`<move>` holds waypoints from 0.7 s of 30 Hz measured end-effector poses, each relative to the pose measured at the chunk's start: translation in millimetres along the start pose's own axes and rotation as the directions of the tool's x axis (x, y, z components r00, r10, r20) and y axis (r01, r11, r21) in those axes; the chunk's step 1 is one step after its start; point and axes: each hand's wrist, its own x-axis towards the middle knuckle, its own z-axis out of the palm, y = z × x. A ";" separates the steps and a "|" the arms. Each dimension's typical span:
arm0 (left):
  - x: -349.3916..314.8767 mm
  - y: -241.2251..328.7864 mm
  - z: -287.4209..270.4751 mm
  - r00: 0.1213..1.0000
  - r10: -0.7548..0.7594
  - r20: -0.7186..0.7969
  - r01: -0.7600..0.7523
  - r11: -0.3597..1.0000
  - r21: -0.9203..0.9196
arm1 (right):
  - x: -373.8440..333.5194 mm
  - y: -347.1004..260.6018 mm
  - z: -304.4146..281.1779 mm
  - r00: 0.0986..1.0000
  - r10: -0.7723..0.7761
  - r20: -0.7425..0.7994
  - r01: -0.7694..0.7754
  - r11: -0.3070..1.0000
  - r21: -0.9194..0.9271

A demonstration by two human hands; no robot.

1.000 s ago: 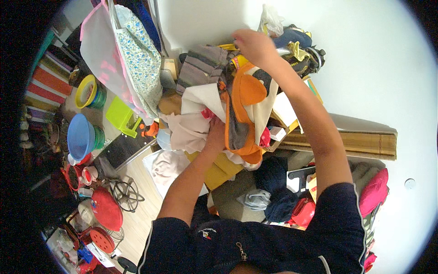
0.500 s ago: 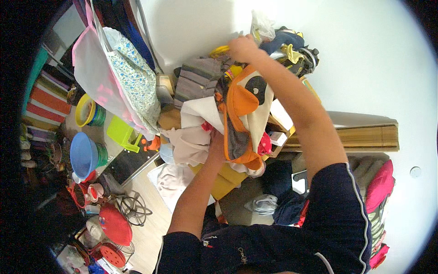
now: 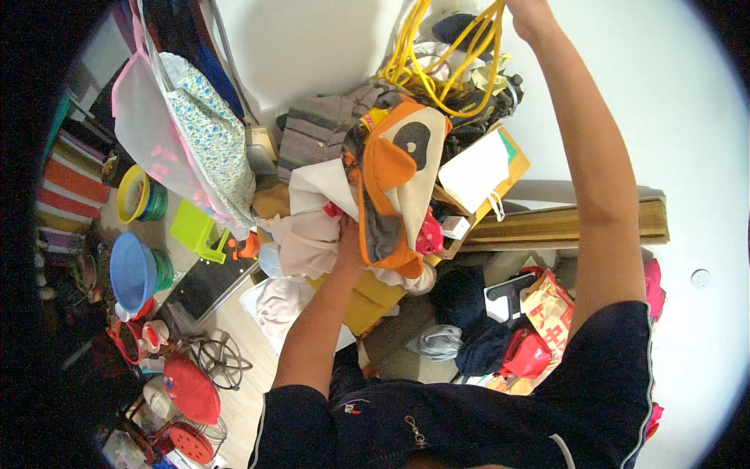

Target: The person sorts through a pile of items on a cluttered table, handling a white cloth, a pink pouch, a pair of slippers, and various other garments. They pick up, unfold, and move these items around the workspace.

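Observation:
My right hand (image 3: 529, 14) is raised at the upper edge, partly cut off by it. It is closed on a looped yellow cord (image 3: 403, 61), whose strands hang over the heap by the wall. My left hand (image 3: 351, 244) reaches into a pile of clothes, its fingers hidden under an orange and cream cloth (image 3: 391, 166) with an animal face and a dark eye patch. Pale pink fabric (image 3: 301, 242) lies against that hand's left side. Behind it is a grey striped cloth (image 3: 312, 141).
A white bag with pink trim (image 3: 148, 125) and a flowered bag (image 3: 207, 109) hang at left. Blue (image 3: 133, 270) and yellow (image 3: 133, 193) basins stand below them. Long wooden boards (image 3: 562, 225) lie at right. A red bag (image 3: 525, 353) and dark clothes (image 3: 461, 293) lie near my body.
My right hand has risen up and to the right, lifting the yellow cord out of the heap into hanging loops. My left hand stays at the clothes. The view has shifted slightly.

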 end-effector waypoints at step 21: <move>-3.5 -19.9 36.3 0.996 0.084 0.013 -0.084 0.950 0.301 | -62.9 -128.6 -244.8 0.928 -0.337 -0.158 0.372 0.848 0.377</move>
